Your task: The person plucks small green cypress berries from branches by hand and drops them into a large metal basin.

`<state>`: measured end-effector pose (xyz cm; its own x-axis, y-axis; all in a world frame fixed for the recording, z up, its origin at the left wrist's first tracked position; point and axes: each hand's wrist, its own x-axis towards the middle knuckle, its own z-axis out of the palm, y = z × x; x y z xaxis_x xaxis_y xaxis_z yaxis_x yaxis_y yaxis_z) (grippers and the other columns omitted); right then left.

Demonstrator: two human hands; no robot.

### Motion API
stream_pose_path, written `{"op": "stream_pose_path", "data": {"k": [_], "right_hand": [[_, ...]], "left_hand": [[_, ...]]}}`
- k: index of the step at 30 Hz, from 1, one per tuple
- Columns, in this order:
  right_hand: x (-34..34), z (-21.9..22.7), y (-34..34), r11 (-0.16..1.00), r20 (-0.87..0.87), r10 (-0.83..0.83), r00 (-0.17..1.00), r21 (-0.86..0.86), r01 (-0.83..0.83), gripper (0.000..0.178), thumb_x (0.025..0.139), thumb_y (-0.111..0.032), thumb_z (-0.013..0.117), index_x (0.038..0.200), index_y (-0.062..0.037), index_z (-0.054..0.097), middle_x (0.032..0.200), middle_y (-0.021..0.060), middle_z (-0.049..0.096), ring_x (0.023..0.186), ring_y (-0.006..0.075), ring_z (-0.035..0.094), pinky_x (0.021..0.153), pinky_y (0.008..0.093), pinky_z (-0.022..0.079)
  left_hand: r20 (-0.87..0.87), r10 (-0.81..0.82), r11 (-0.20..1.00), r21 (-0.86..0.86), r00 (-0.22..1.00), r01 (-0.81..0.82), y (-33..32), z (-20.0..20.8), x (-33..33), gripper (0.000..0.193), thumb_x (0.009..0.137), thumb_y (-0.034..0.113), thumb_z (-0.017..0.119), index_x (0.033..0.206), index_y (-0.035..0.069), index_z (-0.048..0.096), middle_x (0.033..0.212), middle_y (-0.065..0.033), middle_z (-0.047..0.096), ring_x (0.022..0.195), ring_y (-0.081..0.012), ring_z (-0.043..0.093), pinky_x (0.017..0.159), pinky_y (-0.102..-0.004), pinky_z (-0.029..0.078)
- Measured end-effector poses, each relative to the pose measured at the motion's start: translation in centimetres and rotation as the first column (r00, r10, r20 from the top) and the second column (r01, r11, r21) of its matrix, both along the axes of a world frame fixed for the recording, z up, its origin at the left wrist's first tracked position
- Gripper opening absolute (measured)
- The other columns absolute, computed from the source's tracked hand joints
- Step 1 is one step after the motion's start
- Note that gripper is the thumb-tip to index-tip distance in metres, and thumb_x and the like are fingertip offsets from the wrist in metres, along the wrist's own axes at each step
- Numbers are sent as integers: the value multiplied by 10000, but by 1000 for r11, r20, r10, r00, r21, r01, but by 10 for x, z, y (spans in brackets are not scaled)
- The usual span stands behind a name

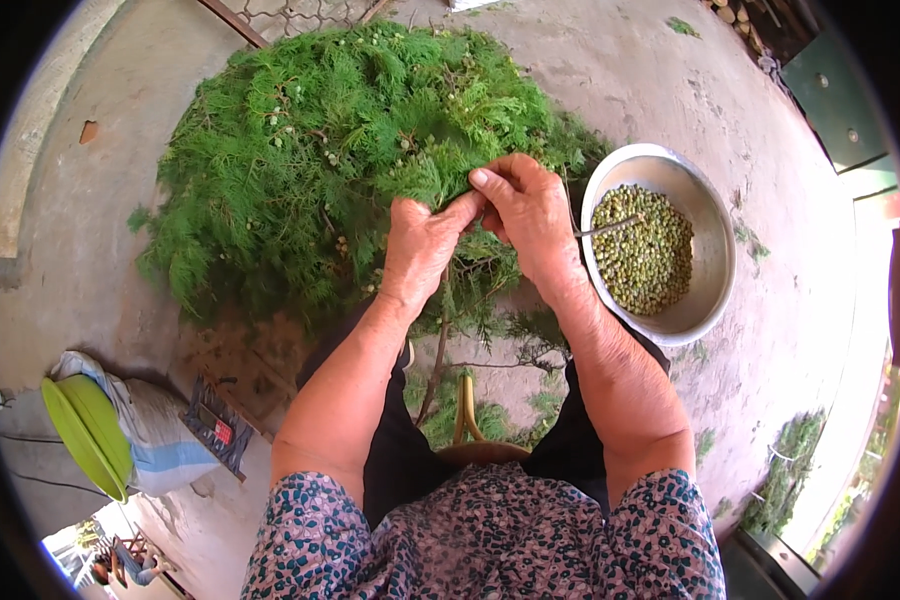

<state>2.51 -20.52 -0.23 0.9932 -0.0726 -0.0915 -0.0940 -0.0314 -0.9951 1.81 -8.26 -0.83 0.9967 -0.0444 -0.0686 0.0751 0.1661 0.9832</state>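
A big heap of green conifer branches (270, 140), dotted with small pale cones, lies on the floor in front of me. At its near edge, my left hand (420, 245) is closed round a leafy conifer sprig (417, 182). Beside it, fingers meeting the left ones, my right hand (530, 215) pinches at the sprig's edge; whatever sits between its fingertips is hidden. Right of my right hand stands a round metal bowl (712, 265) partly filled with small green cones (642, 265). A thin metal rod (610, 226) reaches over the bowl's left rim onto them.
A woody branch stem (438, 365) runs between my knees, near a curved yellow piece (466, 408). To the lower left are a lime-green basin (90, 430) and a white sack (170, 450). Loose greenery (790, 470) lies along the right, and a dark green cabinet (838, 105) stands farther off.
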Motion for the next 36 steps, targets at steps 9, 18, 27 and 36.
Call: {"op": "stream_pose_path", "data": {"k": [9, 18, 27, 36], "right_hand": [[12, 4, -63, 927, -109, -70, 992, 361, 105, 141, 882, -106, 516, 923, 12, 581, 670, 53, 560, 524, 104, 516, 439, 226, 422], [3, -16, -150, 603, 305, -452, 838, -588, 539, 294, 769, -94, 508, 1021, 18, 612, 887, 186, 642, 796, 265, 621, 778, 313, 465], [-37, -31, -12, 982, -366, 111, 924, -102, -158, 380, 807, -227, 605, 1073, 38, 543, 930, 140, 619, 871, 217, 573, 790, 314, 446], [-21, -54, 11, 936, -234, 167, 958, 343, -80, 298, 819, -117, 573, 1091, -2, 534, 943, 111, 614, 826, 197, 576, 786, 291, 442]], "left_hand": [[30, -6, 986, -168, 1000, 11, 13, -18, 9, 60, 774, 68, 648, 761, 10, 650, 711, -61, 634, 613, -123, 559, 542, -270, 455], [-325, 111, 812, -515, 939, -275, 40, -14, 21, 182, 857, 74, 553, 993, -44, 523, 844, -97, 522, 739, -167, 496, 678, -302, 469], [-308, 79, 835, -499, 948, -231, 39, -11, 16, 165, 860, 111, 560, 977, -5, 550, 808, -83, 537, 725, -171, 503, 692, -311, 464], [9, -328, 930, -172, 945, 324, 26, -5, 4, 390, 743, 210, 708, 1070, 31, 595, 953, -83, 646, 920, -176, 558, 861, -340, 412]]}}
